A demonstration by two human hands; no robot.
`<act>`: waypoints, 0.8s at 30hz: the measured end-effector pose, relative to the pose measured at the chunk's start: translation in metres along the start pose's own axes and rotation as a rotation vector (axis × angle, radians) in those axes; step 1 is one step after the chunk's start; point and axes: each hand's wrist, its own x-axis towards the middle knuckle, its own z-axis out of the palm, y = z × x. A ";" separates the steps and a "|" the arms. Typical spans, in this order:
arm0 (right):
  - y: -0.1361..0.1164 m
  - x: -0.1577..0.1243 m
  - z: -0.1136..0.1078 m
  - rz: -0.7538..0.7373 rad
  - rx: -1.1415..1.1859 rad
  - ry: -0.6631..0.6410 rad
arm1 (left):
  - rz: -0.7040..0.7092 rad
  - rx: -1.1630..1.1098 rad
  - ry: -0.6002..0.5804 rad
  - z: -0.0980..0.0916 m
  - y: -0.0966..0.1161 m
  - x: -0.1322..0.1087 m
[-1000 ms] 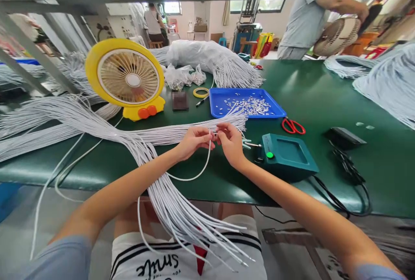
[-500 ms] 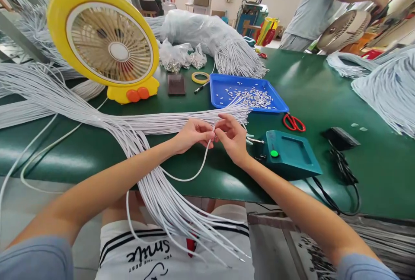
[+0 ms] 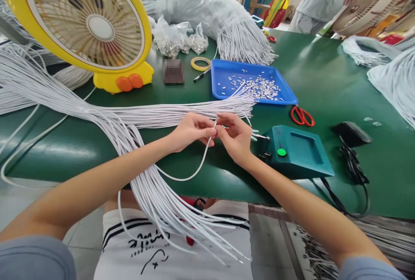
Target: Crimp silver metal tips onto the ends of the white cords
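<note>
My left hand (image 3: pixel 194 133) is closed, with thumb and fingertips pinching a white cable (image 3: pixel 203 159) near its end. Just beside it, my right hand (image 3: pixel 235 137) is also closed, fingertips on the same cable end; any tiny part between the fingers is hidden. From this grip the cable loops down and left to a loose bunch of white cables (image 3: pixel 155 198) hanging over my lap. A second bunch of cables (image 3: pixel 168 113) lies behind my hands, ends towards a blue tray (image 3: pixel 218 92) of small metal pieces (image 3: pixel 262 87). Right of my right hand stands a teal device (image 3: pixel 295 159) with a green button.
A yellow fan (image 3: pixel 145 72) stands at left. Behind are bags of metal parts (image 3: pixel 170 38), yellow tape (image 3: pixel 193 65), a pen (image 3: pixel 201 75) and a wrapped cable bundle (image 3: pixel 194 5). Red-handled scissors (image 3: pixel 302 116) and a black adapter (image 3: pixel 352 134) lie right. A person (image 3: pixel 319 1) stands beyond.
The view has tilted down and moved closer. Both hands keep their pinch on the cable with hardly any movement. The person behind has lowered an arm onto the grey fan.
</note>
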 end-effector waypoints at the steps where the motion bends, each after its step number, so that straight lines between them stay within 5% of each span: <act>1: 0.000 0.000 0.000 0.002 0.001 0.008 | -0.005 -0.003 0.001 0.000 0.000 0.000; 24: -0.011 0.015 0.000 0.188 0.287 0.097 | 0.019 0.070 0.082 0.003 0.001 0.001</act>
